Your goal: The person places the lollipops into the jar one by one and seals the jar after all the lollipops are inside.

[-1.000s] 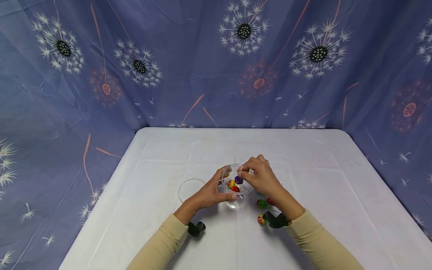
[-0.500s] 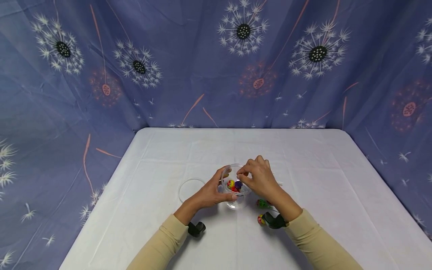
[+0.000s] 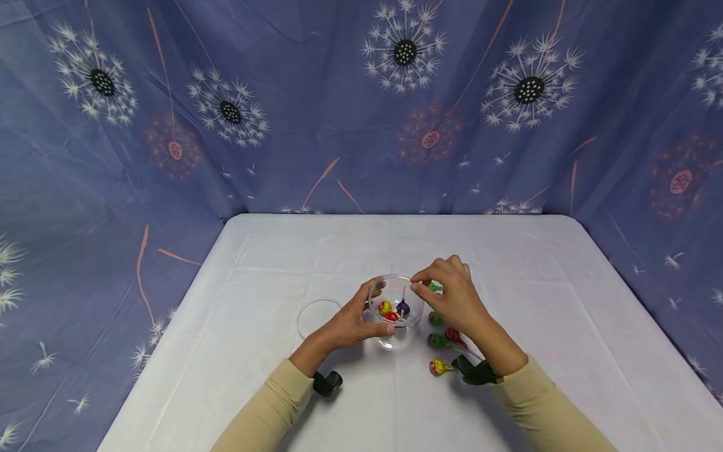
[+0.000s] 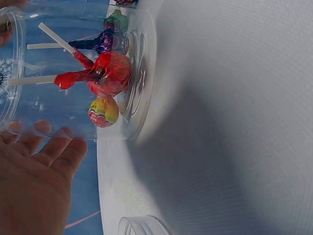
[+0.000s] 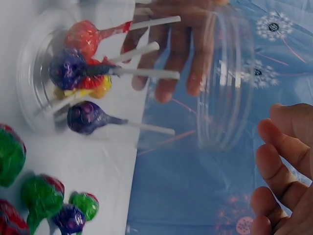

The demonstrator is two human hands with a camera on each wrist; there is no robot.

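My left hand (image 3: 351, 323) grips the side of a clear plastic jar (image 4: 58, 128), its thumb near the front and fingers behind. Inside lie several wrapped lollipops, among them a purple lollipop (image 3: 403, 307), a red lollipop (image 4: 111, 73) and a yellow lollipop (image 4: 103, 111). White sticks point toward the jar's mouth. Beside the rim on the right, my right hand (image 3: 452, 292) has bent, relaxed fingers. Nothing shows between those fingers (image 5: 276, 166) in the right wrist view.
Loose lollipops lie on the white table right of the jar: a green lollipop (image 3: 437, 341), a red lollipop (image 3: 454, 334), a yellow lollipop (image 3: 439, 366) and several others. A clear round lid (image 3: 300, 321) lies left of the jar, partly behind the left hand. A patterned curtain (image 3: 339, 125) hangs behind.
My right hand lowered a purple lollipop into the jar, let go of it, and drew back to the right. The left hand and the jar stayed nearly in place.
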